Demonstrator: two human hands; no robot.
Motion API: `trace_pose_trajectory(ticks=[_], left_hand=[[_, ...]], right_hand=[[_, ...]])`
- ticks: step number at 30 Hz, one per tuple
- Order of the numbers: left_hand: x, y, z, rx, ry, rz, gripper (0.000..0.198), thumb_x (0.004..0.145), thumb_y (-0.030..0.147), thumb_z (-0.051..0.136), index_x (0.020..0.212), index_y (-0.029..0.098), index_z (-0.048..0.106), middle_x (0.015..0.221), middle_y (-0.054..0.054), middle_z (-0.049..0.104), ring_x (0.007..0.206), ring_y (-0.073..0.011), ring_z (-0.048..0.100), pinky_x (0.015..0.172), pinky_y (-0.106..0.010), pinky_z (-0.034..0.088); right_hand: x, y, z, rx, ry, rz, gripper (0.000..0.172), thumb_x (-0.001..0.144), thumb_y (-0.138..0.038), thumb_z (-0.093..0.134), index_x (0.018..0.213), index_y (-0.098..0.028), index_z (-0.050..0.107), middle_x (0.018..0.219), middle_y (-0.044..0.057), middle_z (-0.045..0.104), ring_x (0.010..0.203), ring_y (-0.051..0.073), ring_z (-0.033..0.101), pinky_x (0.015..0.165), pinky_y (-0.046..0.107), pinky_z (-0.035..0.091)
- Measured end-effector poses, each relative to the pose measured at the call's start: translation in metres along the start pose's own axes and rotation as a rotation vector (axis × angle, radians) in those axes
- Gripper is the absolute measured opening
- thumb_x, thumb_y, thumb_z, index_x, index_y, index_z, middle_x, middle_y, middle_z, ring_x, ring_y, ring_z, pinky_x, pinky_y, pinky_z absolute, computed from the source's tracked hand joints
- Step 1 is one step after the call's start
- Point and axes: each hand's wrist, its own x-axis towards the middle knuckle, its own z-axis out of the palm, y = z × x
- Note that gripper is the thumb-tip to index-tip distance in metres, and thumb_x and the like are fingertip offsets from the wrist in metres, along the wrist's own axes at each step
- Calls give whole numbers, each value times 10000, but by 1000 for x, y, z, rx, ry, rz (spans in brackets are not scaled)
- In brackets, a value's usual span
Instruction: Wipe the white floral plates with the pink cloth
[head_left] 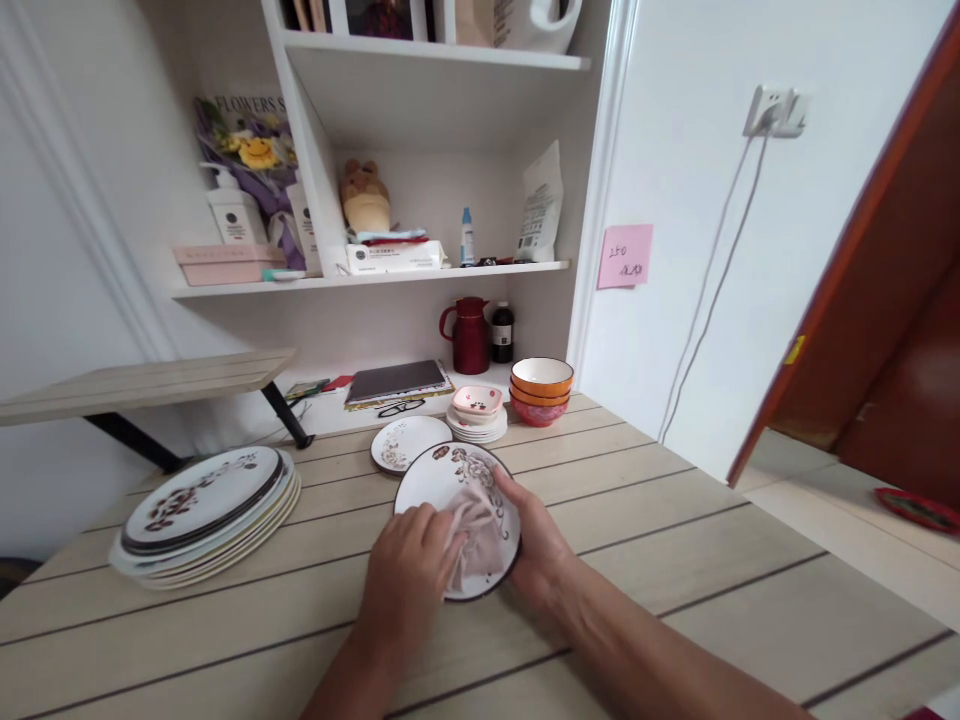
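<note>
A round white plate (427, 480) with a dark rim and brown flower pattern is tilted above the table in the middle of the head view. My right hand (536, 535) grips its right edge, thumb on the upper face and the other fingers hidden beneath. A crumpled pale pink cloth (478, 540) lies against the plate's face, held in the closed fingers of my left hand (416, 555). Just behind, a similar flat plate (409, 440) rests on the table. Further left stands a stack of larger plates (206, 500), with a flower-patterned one on top.
Small white dishes (478, 428) under a pink square dish and stacked bowls (541, 385) stand at the table's back. Behind are a red jug (470, 335), a dark bottle (502, 333), glasses (401, 407) and a dark folder (397, 380). A raised wooden stand (150, 385) is at left.
</note>
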Motion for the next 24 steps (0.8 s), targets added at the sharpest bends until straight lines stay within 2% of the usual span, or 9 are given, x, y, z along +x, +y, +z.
trace_pose_trajectory(ticks=[3,5,9,13,16,20,24], left_hand=[[-1,8,1,-7,48,68,126,911,267,525,847,197,609,757,-26,594,694,-182,544,658,-322,399],[0,9,1,18,89,64,128,911,265,522,845,198,609,754,-28,598,698,-189,547,661,-328,385],[3,0,-3,104,104,-64,131,920,276,506,889,206,612,752,-26,602,729,-203,558,699,-340,370],[4,-16,-8,210,92,-237,156,917,329,512,887,201,597,744,-28,604,753,-221,565,714,-350,357],[3,-23,-9,254,58,-307,182,920,351,498,871,203,591,741,-31,608,757,-228,566,717,-353,349],[4,-20,-7,224,11,-277,202,923,346,482,844,205,604,747,-43,612,762,-234,563,714,-360,356],[3,-9,-1,95,-47,-157,179,929,297,480,840,212,610,771,-35,612,754,-209,560,709,-337,373]], right_hand=[[0,9,0,-63,46,79,406,819,-492,582,900,-103,664,769,96,741,628,186,673,672,311,523],[0,15,2,-75,53,118,371,824,-473,585,836,-109,656,709,82,729,577,169,655,656,295,516],[0,23,5,-73,13,118,367,845,-452,563,902,-105,670,725,84,737,658,182,688,767,314,519],[-1,22,6,-109,32,116,412,836,-450,567,1036,-105,669,795,91,755,720,199,706,828,338,512],[-1,21,5,-116,49,126,441,833,-461,565,1066,-100,664,838,107,760,773,213,713,863,352,506],[0,15,4,-48,60,70,444,829,-451,571,1087,-98,654,871,113,759,837,224,711,882,364,504],[2,7,1,27,67,-16,425,852,-430,538,1097,-97,640,882,114,755,829,225,708,870,375,511]])
